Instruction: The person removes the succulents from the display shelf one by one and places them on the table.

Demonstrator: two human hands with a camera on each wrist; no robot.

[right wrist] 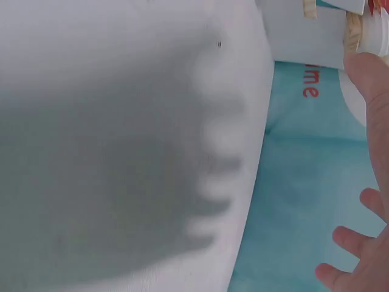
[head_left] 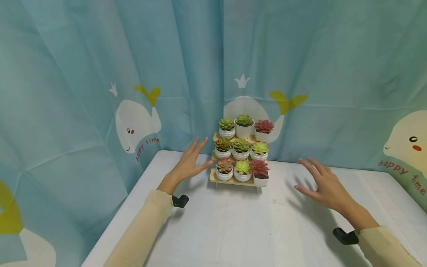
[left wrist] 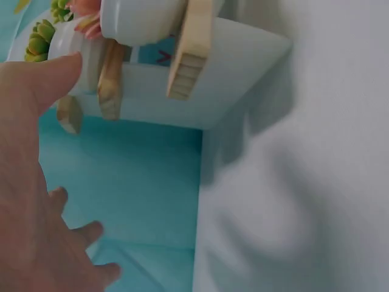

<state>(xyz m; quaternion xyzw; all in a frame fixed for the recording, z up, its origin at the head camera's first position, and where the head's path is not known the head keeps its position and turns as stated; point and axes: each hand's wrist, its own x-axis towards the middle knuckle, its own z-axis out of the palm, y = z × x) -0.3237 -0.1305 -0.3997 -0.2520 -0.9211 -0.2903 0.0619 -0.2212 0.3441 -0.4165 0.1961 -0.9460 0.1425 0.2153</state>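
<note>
A three-tiered wooden stand (head_left: 238,182) holds several small succulents in white pots at the back of the table. Its top tier bears two green plants and a red succulent (head_left: 264,126); a bright green succulent (head_left: 243,167) sits in the middle of the lowest tier. Just left of the stand hovers my left hand (head_left: 189,163), fingers spread, holding nothing. In the left wrist view its thumb appears near a white pot (left wrist: 143,21); whether they touch I cannot tell. My right hand (head_left: 328,185) hangs above the table farther to the right, fingers spread, away from the stand.
A white cloth covers the table (head_left: 240,230). Blue curtains (head_left: 193,55) with printed whales close off the back and both sides. Dark wrist camera mounts (head_left: 180,201) sit at each sleeve, and the hands cast shadows on the cloth.
</note>
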